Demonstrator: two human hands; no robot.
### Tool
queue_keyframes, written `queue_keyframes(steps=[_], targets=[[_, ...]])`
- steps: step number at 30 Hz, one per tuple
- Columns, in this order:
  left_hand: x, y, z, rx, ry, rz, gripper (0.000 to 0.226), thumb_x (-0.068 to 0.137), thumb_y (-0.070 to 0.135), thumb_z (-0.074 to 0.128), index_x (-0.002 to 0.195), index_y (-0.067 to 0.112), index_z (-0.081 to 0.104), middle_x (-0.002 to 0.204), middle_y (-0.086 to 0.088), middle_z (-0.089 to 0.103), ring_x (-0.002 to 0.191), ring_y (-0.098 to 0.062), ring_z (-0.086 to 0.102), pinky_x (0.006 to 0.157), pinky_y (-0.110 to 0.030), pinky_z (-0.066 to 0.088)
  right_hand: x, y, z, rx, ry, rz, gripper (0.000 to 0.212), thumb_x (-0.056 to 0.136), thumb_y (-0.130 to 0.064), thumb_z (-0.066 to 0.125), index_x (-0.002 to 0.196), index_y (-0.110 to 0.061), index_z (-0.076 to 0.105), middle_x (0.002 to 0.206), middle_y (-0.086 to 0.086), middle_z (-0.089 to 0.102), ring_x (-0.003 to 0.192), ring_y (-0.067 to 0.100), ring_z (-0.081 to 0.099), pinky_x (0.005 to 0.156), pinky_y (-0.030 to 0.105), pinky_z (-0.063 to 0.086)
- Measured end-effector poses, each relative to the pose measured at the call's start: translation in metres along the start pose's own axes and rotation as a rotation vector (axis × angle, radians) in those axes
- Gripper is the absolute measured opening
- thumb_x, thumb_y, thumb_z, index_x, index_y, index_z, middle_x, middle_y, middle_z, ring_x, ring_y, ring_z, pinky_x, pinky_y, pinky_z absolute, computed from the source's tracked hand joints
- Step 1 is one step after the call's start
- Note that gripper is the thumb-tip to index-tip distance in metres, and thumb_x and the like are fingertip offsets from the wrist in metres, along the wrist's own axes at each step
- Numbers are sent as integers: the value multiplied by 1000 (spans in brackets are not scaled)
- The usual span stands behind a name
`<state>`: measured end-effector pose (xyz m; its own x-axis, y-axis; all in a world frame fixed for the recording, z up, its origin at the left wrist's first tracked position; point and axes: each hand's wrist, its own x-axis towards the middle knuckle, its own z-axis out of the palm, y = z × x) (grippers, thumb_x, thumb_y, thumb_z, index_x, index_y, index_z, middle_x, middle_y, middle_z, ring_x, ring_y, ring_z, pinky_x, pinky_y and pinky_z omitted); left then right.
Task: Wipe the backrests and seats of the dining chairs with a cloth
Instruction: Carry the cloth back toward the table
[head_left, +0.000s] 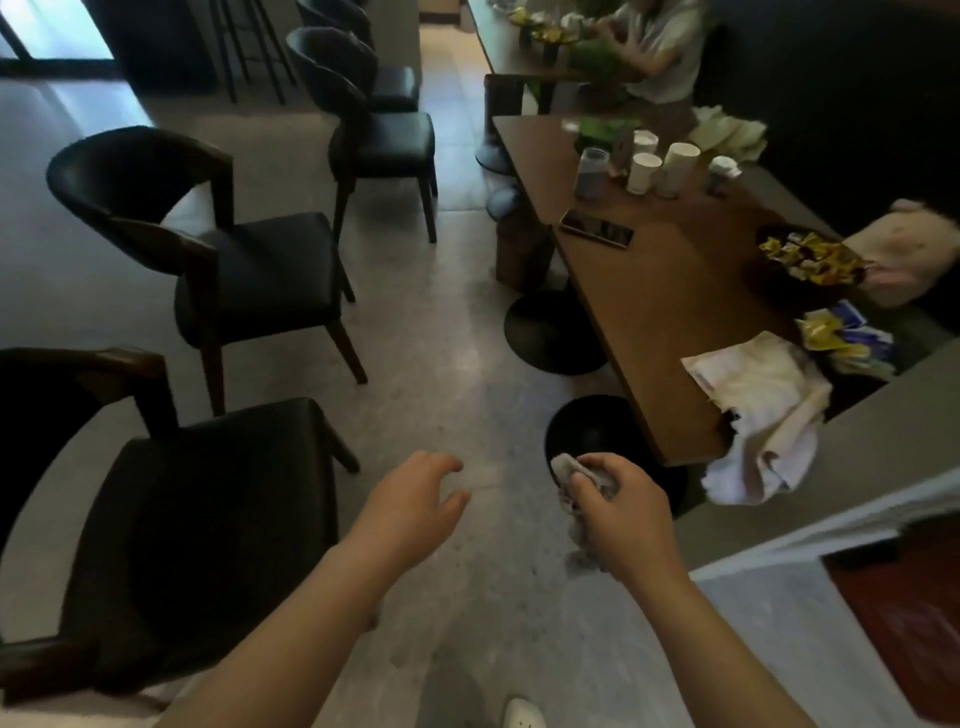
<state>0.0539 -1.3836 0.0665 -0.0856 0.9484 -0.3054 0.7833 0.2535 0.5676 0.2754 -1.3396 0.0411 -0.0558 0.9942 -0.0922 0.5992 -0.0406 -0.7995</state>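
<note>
Head view: standing in the aisle, row of dark dining chairs to my left. My right hand (618, 499) grips the bunched grey cloth (576, 480) over the floor, not touching any chair. My left hand (415, 499) is empty, fingers loosely spread. Looks like the between-chairs step, though blur makes that uncertain. Next: carry the cloth left onto the nearest chair (208, 519) seat, then its backrest.

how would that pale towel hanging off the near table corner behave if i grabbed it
Probably floppy: the towel lies crumpled and droops over the table edge. Likely light, and a nudge may slide it off, since much of it hangs past the edge.
</note>
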Motion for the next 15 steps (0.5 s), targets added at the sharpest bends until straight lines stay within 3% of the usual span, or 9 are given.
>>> queue_keyframes(steps=[2,4,7,10,13,15], targets=[[23,21,8,1,-9,3,43,98,37,52,138,24,48,139,3,46,124,-16,49,104,-32,42,24,10,-14,25,3,28,21,94,-39,60,105,-22,65,98,-5,62,87,6,58,72,25,46],[44,37,16,6,-12,4,42,98,38,51,137,25,49,137,4,48,122,-15,50,101,-30,43,46,17,-27,57,-2,42,21,97,-36,52,101,-21,65,96,-2,60,86,9,57,73,28,43],[71,51,24,23,-24,0,41,97,41,51,136,27,49,135,5,49,120,-12,50,97,-26,42,77,23,-43,2,17,40,26,100,-17,44,112,-13,67,106,3,56,82,3,50,73,12,38],[97,59,23,22,-44,-2,41,96,42,52,135,28,50,134,7,49,119,-11,50,94,-23,41,104,24,-56,-37,19,51,27,98,-13,49,119,-11,66,114,7,55,82,-2,50,66,0,37],[127,63,16,35,-26,11,42,96,43,52,136,29,49,135,8,49,120,-10,49,94,-22,39,128,19,-61,11,14,95,29,94,-17,58,122,-16,62,116,0,58,91,6,54,64,4,40],[149,65,8,49,-36,24,43,97,43,51,136,28,49,136,7,48,120,-11,50,95,-23,40,143,15,-63,136,16,142,23,90,-21,66,113,-22,61,105,-7,63,84,5,58,50,5,44]])
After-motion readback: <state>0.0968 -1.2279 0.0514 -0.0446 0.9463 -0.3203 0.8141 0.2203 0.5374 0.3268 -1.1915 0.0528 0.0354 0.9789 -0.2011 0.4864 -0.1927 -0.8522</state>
